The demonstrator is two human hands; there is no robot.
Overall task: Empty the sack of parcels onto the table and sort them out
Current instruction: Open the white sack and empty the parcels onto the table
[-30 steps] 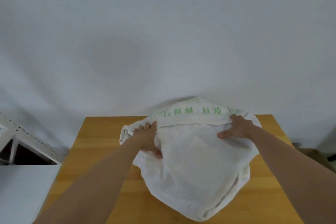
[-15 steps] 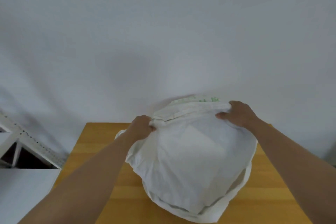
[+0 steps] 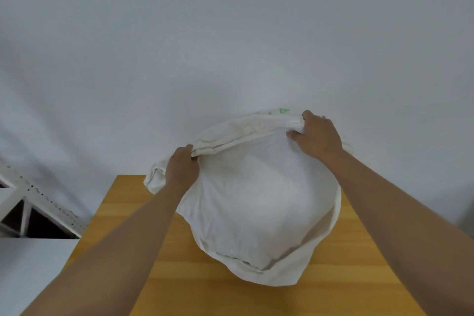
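While the sack (image 3: 259, 202) stands on the far half of the table (image 3: 179, 277), reaching from about the middle to near the right edge, the person raises its far end with both hands. The left hand (image 3: 182, 169) is clenched round the rolled hem on the side nearer the far left corner. The right hand (image 3: 316, 133) grasps the same hem higher up, toward the far right corner. Holding two separated points of the hem keeps the cloth taut between them and, in all likelihood, tips the load toward the near edge. Bulk rests low in the sack, against the tabletop. No parcels are visible; emptying appears not yet done. Which end is the opening cannot be determined. A white metal rack (image 3: 33, 202) stands beyond the left edge.
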